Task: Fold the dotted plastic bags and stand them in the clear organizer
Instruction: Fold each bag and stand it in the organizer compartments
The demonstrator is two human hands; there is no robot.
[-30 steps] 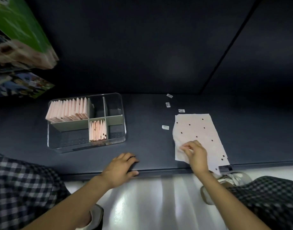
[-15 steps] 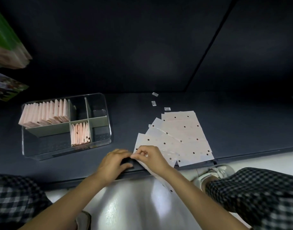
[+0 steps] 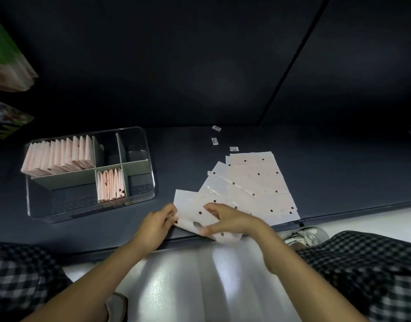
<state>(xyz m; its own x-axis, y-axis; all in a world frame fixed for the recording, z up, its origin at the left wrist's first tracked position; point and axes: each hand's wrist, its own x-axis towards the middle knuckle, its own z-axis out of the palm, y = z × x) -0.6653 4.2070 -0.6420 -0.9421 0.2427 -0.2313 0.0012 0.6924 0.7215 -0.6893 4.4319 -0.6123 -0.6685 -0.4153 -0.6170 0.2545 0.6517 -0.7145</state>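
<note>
**A:** how do i fold this w/o a mess? Both hands are on the nearest dotted bag (image 3: 195, 211), which hangs over the counter (image 3: 339, 182) edge. Left hand (image 3: 157, 223) pinches its left edge; right hand (image 3: 225, 219) is curled round its near right side.

**B:** imo slide it fully onto the counter first, away from the fanned pile (image 3: 253, 182) just beyond your right grip. Crease flat, match corners. Clear organizer (image 3: 148, 173) sits up-left of your left grip, w/ folded bags (image 3: 110, 188) standing inside, so copy that width.
</note>
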